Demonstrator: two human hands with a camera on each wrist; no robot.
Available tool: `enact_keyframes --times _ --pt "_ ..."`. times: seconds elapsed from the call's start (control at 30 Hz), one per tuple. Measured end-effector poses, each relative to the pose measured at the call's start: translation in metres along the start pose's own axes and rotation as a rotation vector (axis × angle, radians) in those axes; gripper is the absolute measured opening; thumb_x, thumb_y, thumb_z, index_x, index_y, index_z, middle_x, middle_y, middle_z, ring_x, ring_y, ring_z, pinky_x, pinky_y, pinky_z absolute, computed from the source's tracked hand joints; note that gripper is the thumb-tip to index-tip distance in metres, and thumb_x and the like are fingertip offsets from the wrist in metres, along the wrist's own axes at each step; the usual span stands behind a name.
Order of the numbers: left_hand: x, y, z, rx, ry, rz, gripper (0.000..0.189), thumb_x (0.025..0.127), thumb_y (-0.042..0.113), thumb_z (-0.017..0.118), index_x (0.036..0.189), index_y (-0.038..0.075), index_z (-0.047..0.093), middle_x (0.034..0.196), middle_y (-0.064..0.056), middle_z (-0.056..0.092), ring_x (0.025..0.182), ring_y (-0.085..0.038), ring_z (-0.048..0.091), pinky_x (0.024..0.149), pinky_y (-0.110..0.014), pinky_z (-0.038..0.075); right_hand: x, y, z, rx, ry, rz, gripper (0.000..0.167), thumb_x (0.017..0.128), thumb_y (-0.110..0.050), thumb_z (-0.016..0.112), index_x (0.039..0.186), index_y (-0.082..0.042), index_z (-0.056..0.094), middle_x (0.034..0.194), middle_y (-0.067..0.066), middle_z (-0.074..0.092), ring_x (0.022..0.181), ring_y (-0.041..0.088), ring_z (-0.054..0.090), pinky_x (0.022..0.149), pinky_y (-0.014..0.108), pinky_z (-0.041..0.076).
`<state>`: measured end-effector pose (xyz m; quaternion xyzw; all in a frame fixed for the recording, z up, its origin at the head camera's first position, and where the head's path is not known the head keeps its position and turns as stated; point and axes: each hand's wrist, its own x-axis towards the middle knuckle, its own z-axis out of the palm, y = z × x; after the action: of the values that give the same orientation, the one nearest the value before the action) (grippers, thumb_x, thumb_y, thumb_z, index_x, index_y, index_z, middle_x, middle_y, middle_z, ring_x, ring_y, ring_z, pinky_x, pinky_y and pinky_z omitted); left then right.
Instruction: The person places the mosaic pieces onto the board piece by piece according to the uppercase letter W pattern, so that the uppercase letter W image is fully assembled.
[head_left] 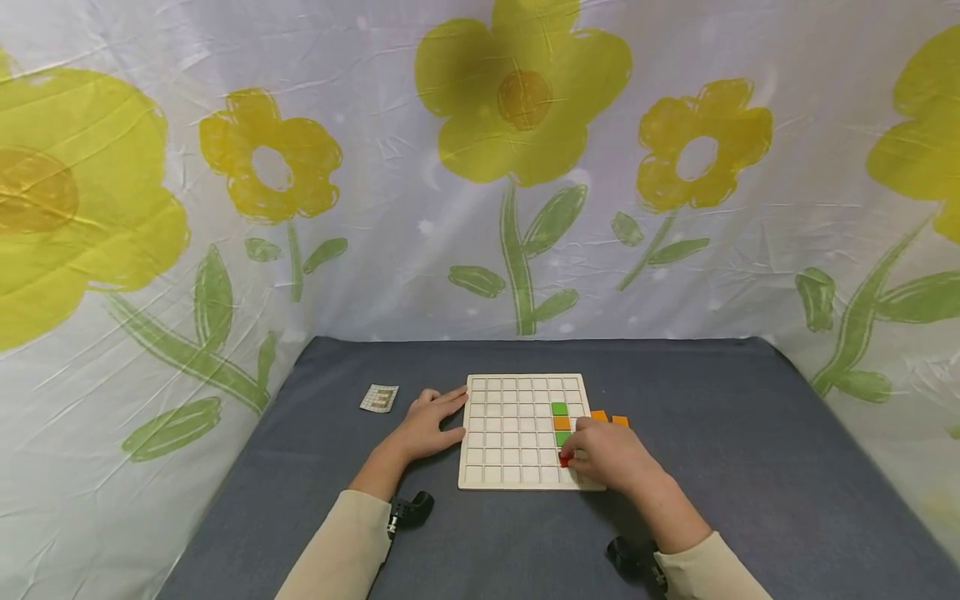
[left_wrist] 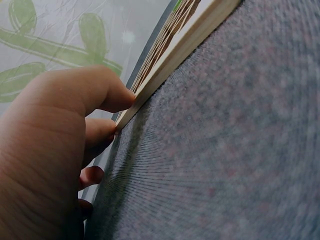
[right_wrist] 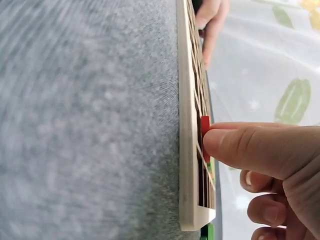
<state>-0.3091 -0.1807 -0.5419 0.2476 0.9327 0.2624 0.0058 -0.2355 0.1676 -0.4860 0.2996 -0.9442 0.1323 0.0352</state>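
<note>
Right grip pinches red tile at board; left grip, wide, touches board's edge.

Tile between fingers, seemingly on board

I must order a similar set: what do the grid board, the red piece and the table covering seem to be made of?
Grid board: probably wood or plywood, matt and unpainted; its side edge looks pale and bare.
Red piece: perhaps painted wood or plastic; the smooth, even colour leaves it open.
Table covering: seems a dull grey fabric; fine ribs show up close.
</note>
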Motion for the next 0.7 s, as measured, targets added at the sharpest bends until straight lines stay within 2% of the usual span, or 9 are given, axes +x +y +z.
enact_keyframes --times 0.33,0.57,0.7 --pt "0.000 0.001 0.000 0.007 -0.004 -0.002 0.066 0.097 0.035 0.062 0.157 0.014 0.046 0.164 0.003 0.036 0.115 -0.027 0.038 0.093 -0.053 0.034 0.001 -0.003 0.003 -0.029 0.025 0.082 0.007 0.082 -0.018 0.088 0.087 -0.022 0.086 0.076 -0.011 0.049 0.060 0.003 0.039 0.051 0.025 0.034" --pt "-0.001 0.000 0.000 0.005 -0.003 -0.002 0.066 0.097 0.035 0.062 0.157 0.015 0.046 0.164 0.004 0.035 0.118 -0.028 0.039 0.095 -0.055 0.034 0.000 0.000 0.000 0.002 0.051 0.046 0.008 0.082 -0.016 0.087 0.089 -0.021 0.086 0.075 -0.012 0.050 0.061 0.003 0.041 0.051 0.024 0.035" --pt "-0.001 0.000 0.000 0.008 -0.008 -0.006 0.066 0.097 0.035 0.062 0.157 0.015 0.045 0.165 0.004 0.035 0.116 -0.028 0.038 0.094 -0.054 0.034 -0.003 0.005 -0.007 0.010 0.078 0.047 0.012 0.084 -0.014 0.085 0.095 -0.018 0.084 0.079 -0.008 0.056 0.066 0.006 0.044 0.055 0.026 0.039"
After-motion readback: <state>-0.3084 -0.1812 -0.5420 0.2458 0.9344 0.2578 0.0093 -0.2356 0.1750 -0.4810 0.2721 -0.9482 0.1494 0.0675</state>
